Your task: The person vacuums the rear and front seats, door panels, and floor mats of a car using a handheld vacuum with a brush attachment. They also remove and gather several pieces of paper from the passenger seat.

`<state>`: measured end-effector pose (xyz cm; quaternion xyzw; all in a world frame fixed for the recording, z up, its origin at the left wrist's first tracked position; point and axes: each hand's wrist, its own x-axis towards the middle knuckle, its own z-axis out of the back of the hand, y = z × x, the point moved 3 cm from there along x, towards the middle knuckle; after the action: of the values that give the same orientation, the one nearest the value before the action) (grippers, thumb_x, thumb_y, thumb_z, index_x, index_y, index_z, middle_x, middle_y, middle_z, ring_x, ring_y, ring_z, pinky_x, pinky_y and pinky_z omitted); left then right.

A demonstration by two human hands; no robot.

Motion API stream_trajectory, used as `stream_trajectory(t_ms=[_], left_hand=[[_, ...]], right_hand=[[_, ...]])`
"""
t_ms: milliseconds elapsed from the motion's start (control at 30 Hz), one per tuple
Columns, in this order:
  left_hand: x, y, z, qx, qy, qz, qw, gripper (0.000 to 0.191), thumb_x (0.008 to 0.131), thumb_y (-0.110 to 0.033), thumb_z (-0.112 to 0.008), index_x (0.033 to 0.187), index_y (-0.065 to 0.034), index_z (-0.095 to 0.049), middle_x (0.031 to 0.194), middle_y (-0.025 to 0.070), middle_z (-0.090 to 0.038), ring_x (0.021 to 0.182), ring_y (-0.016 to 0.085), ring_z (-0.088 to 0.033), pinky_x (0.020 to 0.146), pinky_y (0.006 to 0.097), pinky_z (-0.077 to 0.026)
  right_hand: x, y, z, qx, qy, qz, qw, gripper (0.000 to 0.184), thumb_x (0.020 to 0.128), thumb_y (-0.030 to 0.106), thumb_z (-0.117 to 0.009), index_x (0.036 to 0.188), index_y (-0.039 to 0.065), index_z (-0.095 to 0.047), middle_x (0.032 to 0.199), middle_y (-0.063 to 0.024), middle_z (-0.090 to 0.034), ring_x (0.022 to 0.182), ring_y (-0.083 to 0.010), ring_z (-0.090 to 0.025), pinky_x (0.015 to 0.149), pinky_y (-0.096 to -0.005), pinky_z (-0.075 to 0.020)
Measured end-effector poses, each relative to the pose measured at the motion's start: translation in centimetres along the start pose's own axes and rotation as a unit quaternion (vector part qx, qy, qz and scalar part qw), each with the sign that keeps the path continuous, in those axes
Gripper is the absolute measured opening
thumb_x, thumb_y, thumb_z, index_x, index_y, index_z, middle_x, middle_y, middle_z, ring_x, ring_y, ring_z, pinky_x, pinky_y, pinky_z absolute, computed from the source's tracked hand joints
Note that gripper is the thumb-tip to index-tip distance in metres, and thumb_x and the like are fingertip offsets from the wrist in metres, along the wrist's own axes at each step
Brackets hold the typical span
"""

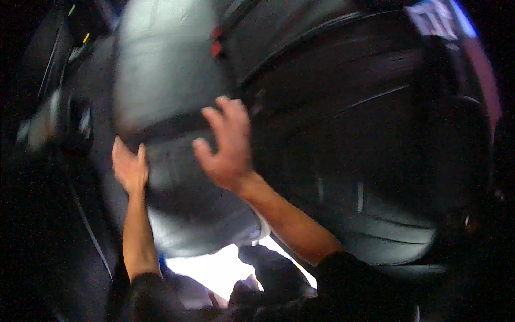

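Observation:
My left hand point(130, 165) is over the left side of a grey upholstered vehicle seat point(169, 68), its thumb apart from its fingers. Nothing shows in it. Farther right, over the seat's dark middle, my right hand point(227, 145) has its fingers spread and holds nothing. Motion blur hides whether either hand touches the upholstery. Red seat-belt buckle buttons point(216, 48) stand at the seat's right edge, beyond my right fingertips. The pale front part of the seat point(193, 233) curves down below both forearms.
A dark, seat-like surface point(346, 100) fills the right side, with a pale padded section point(394, 241) lower down. Strong light fills the opening point(209, 269) by my body. A thin pale strip point(90, 233) runs along the dark left side.

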<state>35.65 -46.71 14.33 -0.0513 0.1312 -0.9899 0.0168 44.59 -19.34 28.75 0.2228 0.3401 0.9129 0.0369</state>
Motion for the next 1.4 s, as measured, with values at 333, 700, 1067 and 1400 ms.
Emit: stream_trajectory(t_ms=[333, 700, 1067, 1400], left_hand=[[-19.0, 7.7, 3.4, -0.038, 0.1, 0.124, 0.986, 0.109, 0.082, -0.061, -0.075, 0.161, -0.012, -0.019, 0.137, 0.0323, -0.047, 0.122, 0.049, -0.054, 0.102, 0.0515, -0.047], [-20.1, 7.9, 2.2, -0.054, 0.049, 0.062, 0.995, 0.1, 0.077, -0.033, -0.08, 0.156, -0.0012, -0.027, 0.142, 0.0292, -0.045, 0.132, 0.045, -0.047, 0.112, 0.0487, -0.039], [-19.7, 8.6, 0.6, -0.067, 0.012, 0.027, 0.997, 0.098, 0.08, -0.03, -0.079, 0.157, -0.0028, -0.026, 0.141, 0.0253, -0.046, 0.132, 0.04, -0.047, 0.113, 0.0473, -0.037], [-19.9, 8.4, 0.6, -0.035, 0.002, 0.027, 0.999, 0.102, 0.08, -0.04, -0.08, 0.159, -0.009, -0.024, 0.139, 0.0267, -0.047, 0.127, 0.045, -0.052, 0.106, 0.0499, -0.045]], right_hand=[[-24.4, 3.0, -16.2, 0.015, 0.324, 0.006, 0.946, 0.078, 0.091, 0.05, -0.062, 0.155, 0.012, -0.039, 0.164, -0.0192, -0.025, 0.152, -0.039, -0.022, 0.12, -0.0625, -0.0156], [-24.5, 1.8, -15.5, 0.1, 0.29, -0.008, 0.952, 0.072, 0.089, 0.043, -0.065, 0.15, 0.009, -0.045, 0.161, -0.0197, -0.032, 0.148, -0.0392, -0.031, 0.116, -0.0623, -0.0239], [-25.9, 0.5, -16.0, 0.148, 0.267, 0.016, 0.952, 0.068, 0.09, 0.039, -0.066, 0.149, 0.01, -0.048, 0.162, -0.018, -0.031, 0.151, -0.0393, -0.026, 0.118, -0.062, -0.0208], [-24.8, -0.8, -8.5, 0.223, 0.088, -0.003, 0.971, 0.031, 0.085, 0.017, -0.074, 0.113, 0.004, -0.07, 0.121, -0.0137, -0.069, 0.117, -0.0397, -0.062, 0.111, -0.0532, -0.0359]])
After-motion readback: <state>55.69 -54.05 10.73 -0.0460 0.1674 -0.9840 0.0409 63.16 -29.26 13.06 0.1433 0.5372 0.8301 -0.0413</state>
